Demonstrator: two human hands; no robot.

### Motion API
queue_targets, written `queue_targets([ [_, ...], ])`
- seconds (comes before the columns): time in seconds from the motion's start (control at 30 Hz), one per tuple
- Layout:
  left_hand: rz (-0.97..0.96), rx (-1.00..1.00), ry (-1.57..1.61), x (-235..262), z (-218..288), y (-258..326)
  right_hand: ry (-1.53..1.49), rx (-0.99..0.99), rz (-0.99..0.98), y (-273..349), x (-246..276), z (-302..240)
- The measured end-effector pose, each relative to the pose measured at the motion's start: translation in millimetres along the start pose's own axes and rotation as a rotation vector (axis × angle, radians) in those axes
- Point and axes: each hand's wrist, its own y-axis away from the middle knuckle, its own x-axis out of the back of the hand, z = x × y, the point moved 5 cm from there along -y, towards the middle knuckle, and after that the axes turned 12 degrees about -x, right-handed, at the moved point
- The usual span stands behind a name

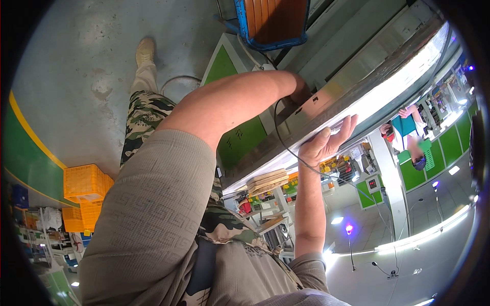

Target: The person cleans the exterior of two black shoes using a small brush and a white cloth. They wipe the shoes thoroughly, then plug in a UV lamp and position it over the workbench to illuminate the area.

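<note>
My left arm reaches across to a long metal bench [352, 84] and goes in below its edge. Only the shaded wrist and back of my left hand [300, 93] show; its fingers are hidden behind the metal side panel. My right hand [326, 143] rests against the rim of the bench's bright, glossy top, fingers stretched out and thumb apart, with nothing in it. A thin dark cable [286, 145] hangs over the bench side and runs past my right wrist. Behind my left forearm is a green panel [245, 145] with a pale frame and dark handwriting.
A blue-framed stool [273, 23] with a brown slatted seat stands beside the bench. Orange crates [84, 183] are stacked at the left by a yellow floor line. A stack of thin boards [268, 181] lies past the bench. A person [408, 132] with something teal is farther off.
</note>
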Motion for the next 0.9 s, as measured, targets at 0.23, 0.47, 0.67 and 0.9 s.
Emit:
queue_targets([
  [0.23, -0.017, 0.011, -0.006, 15.2, -15.9, -8.9, 0.050, 0.011, -0.011, -2.4, -0.9, -2.0],
  [0.47, 0.188, 0.130, 0.032, 13.3, -3.5, -3.4, 0.115, 0.012, -0.047, -3.0, 1.2, 0.5],
  [0.67, 0.109, 0.040, 0.102, 10.5, 3.4, -1.4, 0.120, 0.019, -0.037, -2.8, -0.1, -0.2],
  [0.9, 0.073, 0.046, 0.108, 10.7, 8.2, 16.1, 0.127, 0.028, -0.040, -2.0, 4.2, 0.9],
])
